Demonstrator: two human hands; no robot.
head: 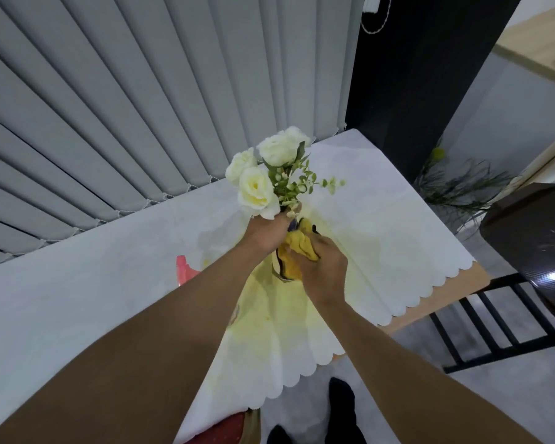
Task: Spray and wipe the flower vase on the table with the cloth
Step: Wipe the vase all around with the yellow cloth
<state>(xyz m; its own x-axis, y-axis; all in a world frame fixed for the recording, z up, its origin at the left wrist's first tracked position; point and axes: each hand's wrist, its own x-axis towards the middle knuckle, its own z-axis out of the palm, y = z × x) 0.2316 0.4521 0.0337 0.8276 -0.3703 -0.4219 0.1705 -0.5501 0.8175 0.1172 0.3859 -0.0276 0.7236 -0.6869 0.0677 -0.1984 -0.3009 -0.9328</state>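
The flower vase (277, 267) stands on the white table (382, 225), mostly hidden behind my hands; only a pale strip with dark lines shows. White roses (257, 177) with green sprigs rise from it. My left hand (268, 230) grips the vase's neck just below the flowers. My right hand (322, 269) presses a bunched yellow cloth (298, 248) against the vase's right side. A red spray bottle (186, 270) lies or stands on the table to the left, partly hidden by my left forearm.
Grey vertical blinds (141, 107) run behind the table. The scalloped tablecloth edge (398, 315) hangs at the front right. A dark chair (532, 238) stands to the right, with a green plant (455, 190) beyond the table corner. My shoes (342, 408) are on the floor below.
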